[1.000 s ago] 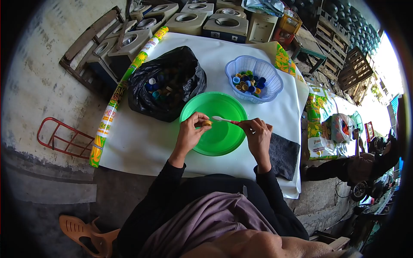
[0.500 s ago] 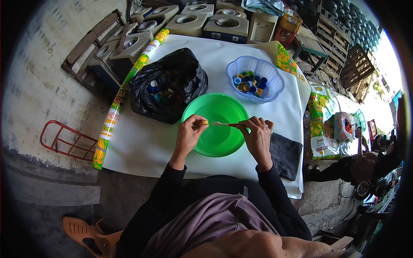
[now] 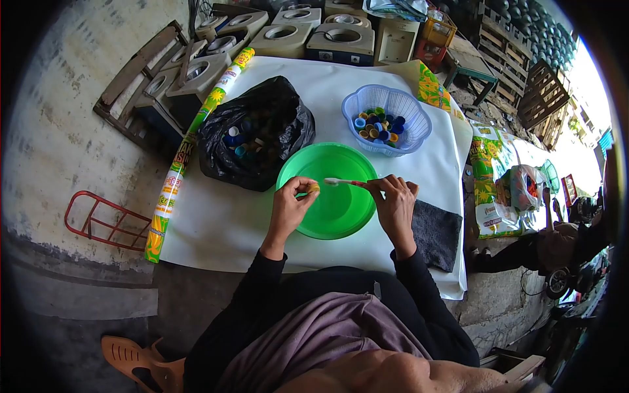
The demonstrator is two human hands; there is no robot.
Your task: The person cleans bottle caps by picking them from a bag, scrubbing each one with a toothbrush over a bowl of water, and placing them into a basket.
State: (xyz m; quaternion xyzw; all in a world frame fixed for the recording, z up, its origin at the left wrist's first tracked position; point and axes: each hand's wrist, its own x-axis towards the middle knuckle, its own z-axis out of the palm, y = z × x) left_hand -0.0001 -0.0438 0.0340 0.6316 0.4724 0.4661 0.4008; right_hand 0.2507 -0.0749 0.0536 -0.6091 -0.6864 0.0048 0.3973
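Head view, looking down: a small yellow bottle cap (image 3: 314, 188) sits pinched between the thumb and fingertips of the left hand (image 3: 290, 208), held over the near-left rim of a green basin (image 3: 341, 213). The left grip is closed tight on the cap. Just to its right, the white head of a toothbrush (image 3: 345, 183) points at the cap, close to it; whether the bristles touch it cannot be told. The right hand (image 3: 395, 205) holds the brush by its red handle, fingers curled shut around it, above the basin's right edge.

The basin rests on a white sheet covering the desk (image 3: 216, 216). Behind it to the left lies an open black bag (image 3: 262, 131) with mixed caps inside. Behind it to the right stands a pale blue basket (image 3: 386, 121) holding blue, yellow and green caps. A dark cloth (image 3: 432, 236) lies just beside the right wrist.
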